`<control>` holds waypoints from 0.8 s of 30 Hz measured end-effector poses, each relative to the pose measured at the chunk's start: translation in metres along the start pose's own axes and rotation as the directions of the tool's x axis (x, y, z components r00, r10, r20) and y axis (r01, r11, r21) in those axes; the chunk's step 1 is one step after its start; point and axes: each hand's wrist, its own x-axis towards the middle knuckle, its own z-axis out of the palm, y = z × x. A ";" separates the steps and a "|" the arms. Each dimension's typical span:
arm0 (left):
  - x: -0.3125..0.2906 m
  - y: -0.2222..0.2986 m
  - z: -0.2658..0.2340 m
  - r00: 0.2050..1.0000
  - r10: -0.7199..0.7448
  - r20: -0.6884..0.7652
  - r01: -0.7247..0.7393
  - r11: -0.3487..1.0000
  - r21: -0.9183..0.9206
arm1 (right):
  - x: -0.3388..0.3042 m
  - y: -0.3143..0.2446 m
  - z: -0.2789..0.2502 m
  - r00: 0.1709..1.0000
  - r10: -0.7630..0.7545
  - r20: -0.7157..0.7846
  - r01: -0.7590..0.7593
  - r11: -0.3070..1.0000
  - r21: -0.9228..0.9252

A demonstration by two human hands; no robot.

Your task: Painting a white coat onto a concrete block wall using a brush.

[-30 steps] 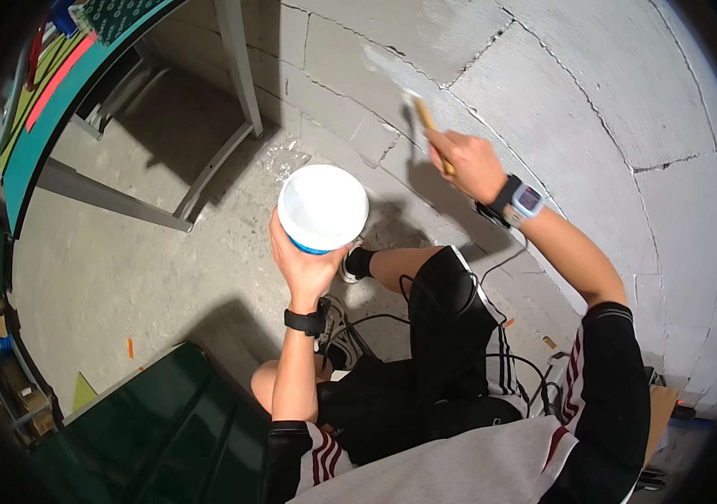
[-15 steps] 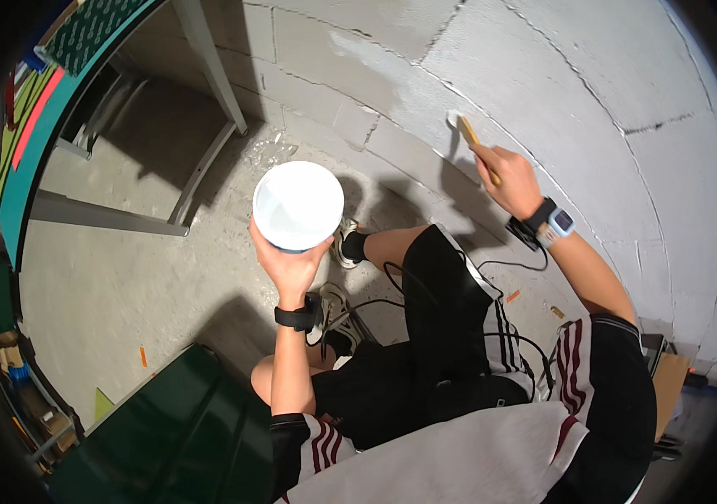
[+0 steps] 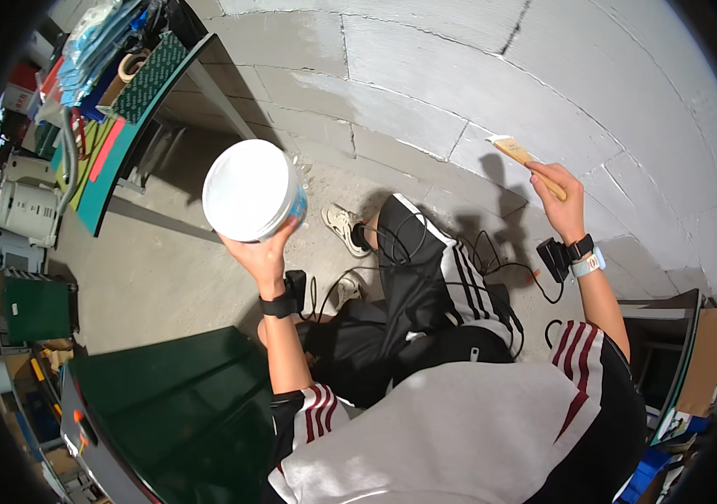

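My left hand [image 3: 266,256] grips a round white tub [image 3: 252,190] from below and holds it up in front of me, its open top facing the camera. My right hand [image 3: 558,200] holds the wooden handle of a flat paintbrush [image 3: 516,154]. The brush's pale bristles touch the grey block wall [image 3: 459,76], where a wet, darker patch spreads to the left. I sit on the concrete floor with one leg in black striped trousers stretched toward the wall.
A dark green case [image 3: 173,412] lies at my lower left. A green-topped table [image 3: 136,118] with clutter stands at upper left. Black cables [image 3: 493,260] and a small black box [image 3: 553,256] lie on the floor by the wall. Shelving [image 3: 678,370] stands at right.
My right hand has carried the brush along the wall to the right. My left hand has kept the white tub raised, and my view has turned toward the right.
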 end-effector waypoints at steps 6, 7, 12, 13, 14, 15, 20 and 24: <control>-0.019 0.085 -0.004 0.988 0.094 0.123 -0.090 0.995 -0.044 | -0.013 0.037 -0.030 0.997 0.073 0.026 -0.076 0.858 0.508; -0.028 0.100 -0.002 0.991 0.096 0.098 -0.093 0.995 -0.033 | -0.012 0.033 -0.034 0.996 0.085 0.031 -0.085 0.774 0.627; -0.084 0.130 0.010 0.986 0.126 0.111 -0.131 0.990 0.044 | -0.012 -0.004 -0.058 0.984 -0.146 0.106 -0.024 0.473 0.881; -0.096 0.132 0.012 0.983 0.141 0.117 -0.150 0.986 0.074 | -0.010 -0.016 -0.058 0.972 -0.210 0.109 -0.006 0.439 0.898; -0.105 0.138 0.021 0.986 0.123 0.116 -0.131 0.990 0.058 | -0.010 -0.024 -0.060 0.955 -0.276 0.105 0.019 0.413 0.911; -0.115 0.144 0.030 0.984 0.140 0.111 -0.149 0.986 0.073 | -0.009 -0.031 -0.062 0.934 -0.342 0.100 0.041 0.383 0.923; -0.149 0.173 0.044 0.978 0.156 0.138 -0.173 0.977 0.122 | -0.010 -0.065 -0.052 0.841 -0.521 0.145 0.047 0.338 0.940; -0.156 0.179 0.040 0.963 0.239 0.123 -0.260 0.943 0.206 | -0.015 -0.077 -0.039 0.777 -0.589 0.224 0.014 0.371 0.928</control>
